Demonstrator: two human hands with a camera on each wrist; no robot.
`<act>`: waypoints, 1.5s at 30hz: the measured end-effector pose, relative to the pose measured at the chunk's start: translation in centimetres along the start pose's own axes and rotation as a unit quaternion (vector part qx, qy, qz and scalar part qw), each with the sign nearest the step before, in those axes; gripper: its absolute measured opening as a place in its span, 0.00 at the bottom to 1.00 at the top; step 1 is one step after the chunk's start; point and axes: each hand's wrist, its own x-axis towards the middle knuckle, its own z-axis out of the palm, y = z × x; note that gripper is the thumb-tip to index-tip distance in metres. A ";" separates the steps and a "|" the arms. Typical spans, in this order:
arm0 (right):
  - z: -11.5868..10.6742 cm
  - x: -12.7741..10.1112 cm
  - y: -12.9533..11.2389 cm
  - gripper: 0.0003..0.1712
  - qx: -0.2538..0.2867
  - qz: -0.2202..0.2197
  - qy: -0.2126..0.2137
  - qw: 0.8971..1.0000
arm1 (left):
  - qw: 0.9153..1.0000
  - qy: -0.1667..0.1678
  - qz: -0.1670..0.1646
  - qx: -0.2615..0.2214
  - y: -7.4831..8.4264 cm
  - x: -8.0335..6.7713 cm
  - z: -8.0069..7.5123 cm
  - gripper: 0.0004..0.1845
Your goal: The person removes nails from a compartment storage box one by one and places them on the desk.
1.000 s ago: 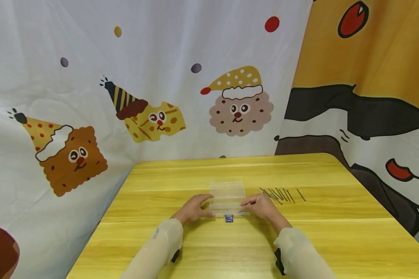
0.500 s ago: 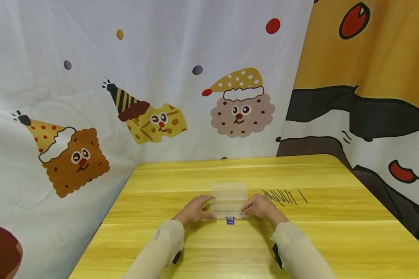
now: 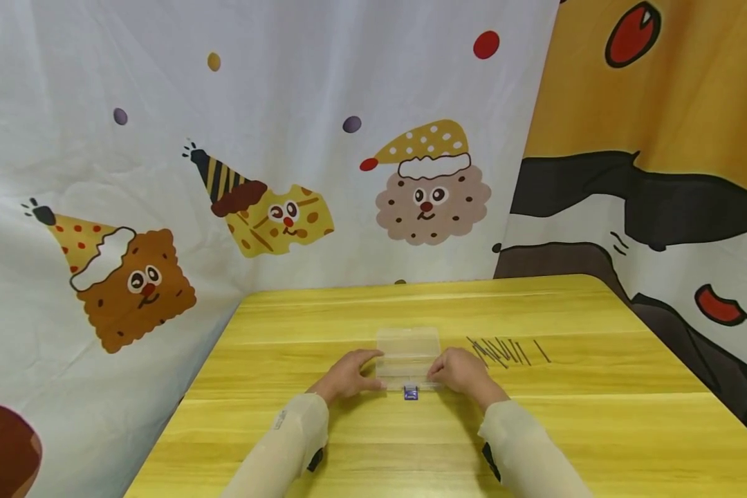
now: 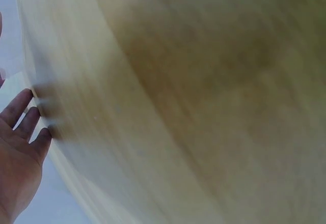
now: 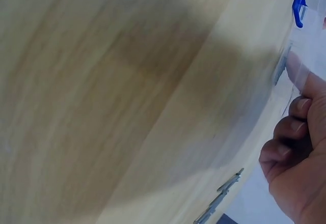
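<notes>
A clear plastic box [image 3: 407,342] lies on the table with its lid folded back and a blue latch [image 3: 411,393] at its front. My left hand [image 3: 346,373] holds the box's left side, thumb near the front and index finger farther back. In the left wrist view, several of its other fingers [image 4: 25,117] reach down by the tabletop. My right hand [image 3: 463,371] is at the box's front right corner, fingers curled. Its thumb is against a thin grey metal rod [image 5: 281,68] in the right wrist view, partly seen through clear plastic; the index fingertip is hidden.
Several thin dark metal rods [image 3: 504,351] lie in a loose row right of the box, one single rod [image 3: 542,351] farther right. The wooden table [image 3: 373,443] reaches back to a cartoon-printed curtain [image 3: 324,83].
The right hand has lowered and shifted slightly left at the box's corner; the rod that stuck out from its fingers no longer shows in the head view. The left hand keeps its hold.
</notes>
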 end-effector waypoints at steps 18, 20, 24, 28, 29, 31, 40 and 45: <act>0.5 0.0 1.6 0.07 0.128 -0.045 -0.002 0.991 | 1.000 -0.003 0.001 0.002 0.1 0.1 0.0 0.38; 0.3 -0.1 1.6 0.07 0.186 -0.023 0.007 0.982 | 1.000 -0.004 0.000 0.005 0.1 0.1 0.0 0.38; -0.2 -0.1 1.6 0.10 0.271 0.032 0.033 0.961 | 1.000 -0.004 -0.001 0.004 0.1 0.1 0.0 0.38; -1.0 -0.2 1.8 0.13 0.282 0.080 0.054 0.954 | 1.000 -0.005 0.001 0.003 0.0 0.1 -0.1 0.39; -1.1 -0.2 1.9 0.13 0.281 0.092 0.057 0.954 | 1.000 -0.005 0.001 0.004 0.0 0.1 -0.2 0.39; -1.4 -0.4 2.4 0.13 0.273 0.110 0.057 0.954 | 1.000 -0.006 0.001 0.006 0.0 0.0 -0.2 0.39; -2.0 -1.8 5.0 0.11 0.198 0.115 0.029 0.973 | 1.000 -0.007 0.001 0.001 -0.1 -0.3 -0.5 0.40; -2.2 -2.3 4.9 0.08 0.189 0.093 -0.014 0.977 | 1.000 -0.007 -0.004 0.002 -0.3 -0.4 -0.5 0.40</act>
